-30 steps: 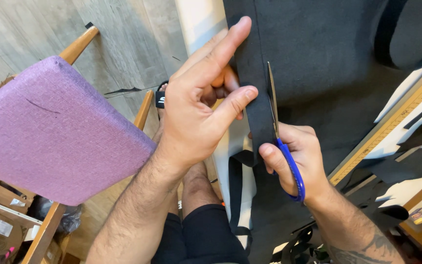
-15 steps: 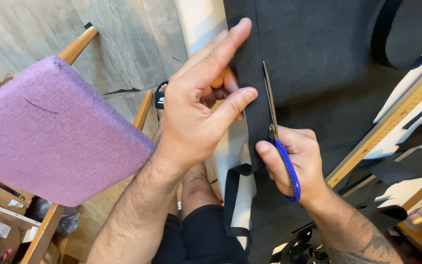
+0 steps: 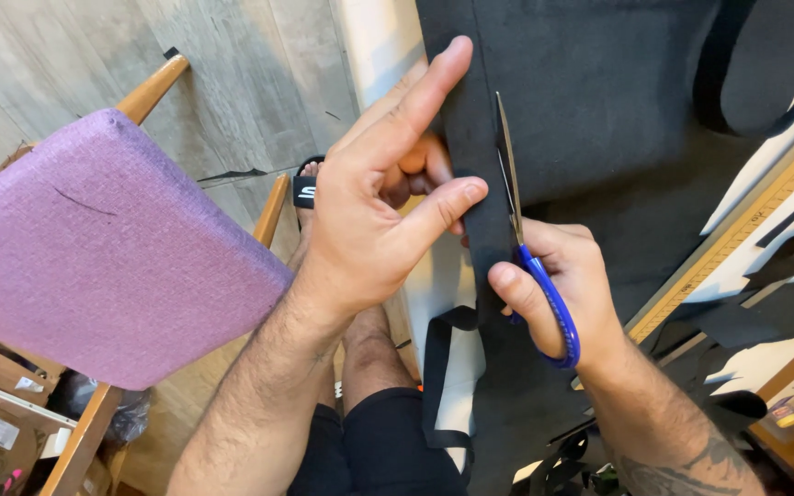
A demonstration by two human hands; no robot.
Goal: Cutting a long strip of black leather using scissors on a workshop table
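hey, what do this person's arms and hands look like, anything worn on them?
Both forearms are bare and hairy, with no sleeves in view. The left hand wears no glove, ring or watch that shows. The right hand is also ungloved, and a dark tattoo marks the right forearm near the picture's bottom edge; its design is cut off and cannot be made out.

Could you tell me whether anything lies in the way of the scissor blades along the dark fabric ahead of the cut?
Nothing visible does. The scissors in the right hand face bare dark fabric; the left hand pinches the strip beside the blades.
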